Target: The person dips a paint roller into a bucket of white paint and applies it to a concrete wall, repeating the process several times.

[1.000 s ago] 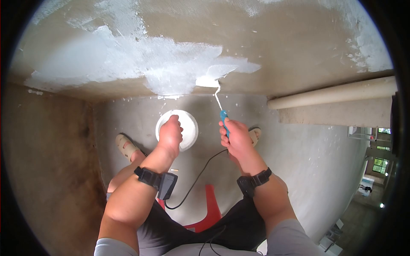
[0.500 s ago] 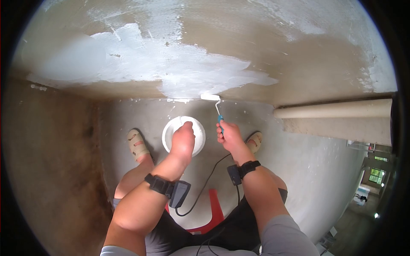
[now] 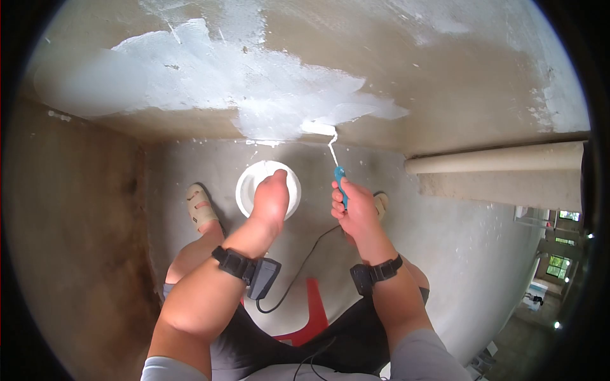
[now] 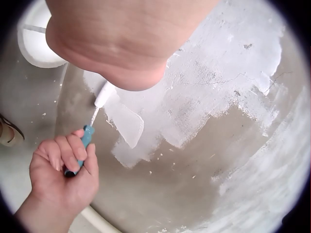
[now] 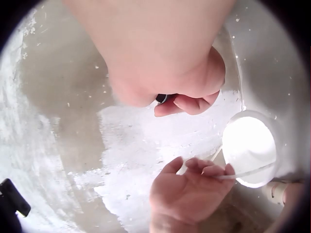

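Observation:
My right hand grips the blue handle of a small paint roller, fingers wrapped around it. The roller's white sleeve lies against the low part of the wall, at the edge of the wet white paint. My left hand is over a white bucket that holds white paint. In the right wrist view, the left hand's fingers curl around the bucket's thin white bail handle. The left wrist view shows the right hand's fingers closed on the roller handle.
A pale pipe runs along the wall base at right. A red stool stands between the legs, and a black cable hangs near it. Sandalled feet flank the bucket. A brown wall rises at left.
The roller went down to the foot of the wall, then back up a little onto the painted patch. My left hand has stayed at the bucket while the head view shifted slightly.

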